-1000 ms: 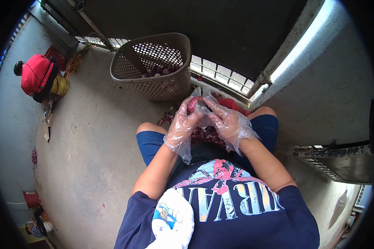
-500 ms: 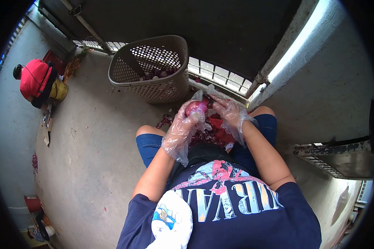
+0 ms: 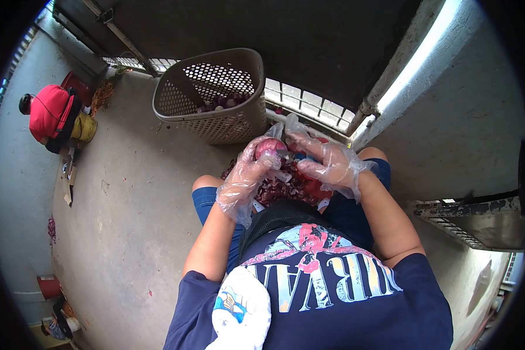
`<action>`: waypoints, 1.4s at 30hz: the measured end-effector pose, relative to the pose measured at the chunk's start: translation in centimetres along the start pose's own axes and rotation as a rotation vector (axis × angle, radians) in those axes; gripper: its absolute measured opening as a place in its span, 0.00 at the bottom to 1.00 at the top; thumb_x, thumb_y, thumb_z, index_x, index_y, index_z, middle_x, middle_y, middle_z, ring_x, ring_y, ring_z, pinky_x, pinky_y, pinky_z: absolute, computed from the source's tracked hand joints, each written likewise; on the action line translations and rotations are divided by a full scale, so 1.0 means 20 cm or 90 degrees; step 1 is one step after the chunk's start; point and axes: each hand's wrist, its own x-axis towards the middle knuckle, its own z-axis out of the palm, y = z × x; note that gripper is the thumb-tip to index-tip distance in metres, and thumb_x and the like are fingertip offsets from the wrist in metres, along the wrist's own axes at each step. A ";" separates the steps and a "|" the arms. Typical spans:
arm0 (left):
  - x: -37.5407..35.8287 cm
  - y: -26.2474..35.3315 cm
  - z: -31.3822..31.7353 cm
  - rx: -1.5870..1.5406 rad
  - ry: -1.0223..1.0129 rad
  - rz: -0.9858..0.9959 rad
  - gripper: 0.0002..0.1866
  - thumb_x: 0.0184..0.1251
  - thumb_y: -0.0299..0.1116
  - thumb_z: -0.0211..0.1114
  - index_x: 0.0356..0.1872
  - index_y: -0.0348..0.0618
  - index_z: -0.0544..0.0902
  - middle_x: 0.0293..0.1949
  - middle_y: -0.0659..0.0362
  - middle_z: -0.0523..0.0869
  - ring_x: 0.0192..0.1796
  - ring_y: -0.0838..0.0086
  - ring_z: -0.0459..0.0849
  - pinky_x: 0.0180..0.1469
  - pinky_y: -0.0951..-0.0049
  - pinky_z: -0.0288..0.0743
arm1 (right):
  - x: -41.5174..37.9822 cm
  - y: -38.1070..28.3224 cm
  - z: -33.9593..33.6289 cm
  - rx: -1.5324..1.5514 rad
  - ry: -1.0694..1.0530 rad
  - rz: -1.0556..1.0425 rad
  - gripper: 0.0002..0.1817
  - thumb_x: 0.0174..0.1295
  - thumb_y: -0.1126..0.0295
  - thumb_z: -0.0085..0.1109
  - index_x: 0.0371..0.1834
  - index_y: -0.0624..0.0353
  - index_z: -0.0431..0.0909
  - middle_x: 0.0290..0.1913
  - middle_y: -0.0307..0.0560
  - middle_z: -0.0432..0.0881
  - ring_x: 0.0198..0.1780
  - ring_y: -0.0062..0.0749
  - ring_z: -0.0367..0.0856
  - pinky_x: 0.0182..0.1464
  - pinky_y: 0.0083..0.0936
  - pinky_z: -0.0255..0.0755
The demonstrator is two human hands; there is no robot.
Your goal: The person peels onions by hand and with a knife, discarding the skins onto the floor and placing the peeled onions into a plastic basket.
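Both my hands wear clear plastic gloves. My left hand is wrapped round a red onion above my lap. Close on its right, my right hand has its fingers curled round a small tool with a blue handle; its dark blade reaches toward the onion. Below the hands, between my knees, lies a heap of dark red onion skins, with something red beside it, partly hidden by my right hand.
A grey-brown perforated basket with several onions stands ahead, against a barred railing. Far left, a person in a red top sits bent over. A red pot is at lower left, near another person. A metal ledge juts out at right.
My right hand has moved right, away from the onion, and the blue handle now shows. My left hand has shifted slightly left with the onion, uncovering more of the skins.
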 end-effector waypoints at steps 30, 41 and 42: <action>-0.02 0.04 0.02 0.093 -0.008 -0.006 0.28 0.56 0.41 0.66 0.56 0.43 0.69 0.47 0.61 0.76 0.46 0.77 0.74 0.48 0.76 0.69 | -0.01 0.04 0.09 -0.067 0.021 0.002 0.29 0.63 0.50 0.46 0.69 0.33 0.57 0.59 0.50 0.73 0.53 0.51 0.76 0.55 0.39 0.68; -0.01 -0.01 0.00 0.119 -0.018 0.018 0.26 0.56 0.39 0.65 0.56 0.43 0.70 0.45 0.61 0.77 0.45 0.77 0.75 0.46 0.77 0.70 | -0.01 0.02 0.10 -0.100 0.034 0.068 0.26 0.64 0.53 0.46 0.67 0.29 0.60 0.58 0.49 0.74 0.52 0.51 0.76 0.55 0.39 0.68; 0.00 -0.02 -0.01 0.119 -0.018 0.018 0.26 0.56 0.39 0.65 0.56 0.43 0.70 0.45 0.61 0.77 0.45 0.77 0.75 0.46 0.77 0.70 | -0.02 0.04 0.10 -0.073 0.033 0.034 0.25 0.64 0.53 0.46 0.67 0.29 0.60 0.58 0.49 0.74 0.52 0.51 0.76 0.55 0.39 0.68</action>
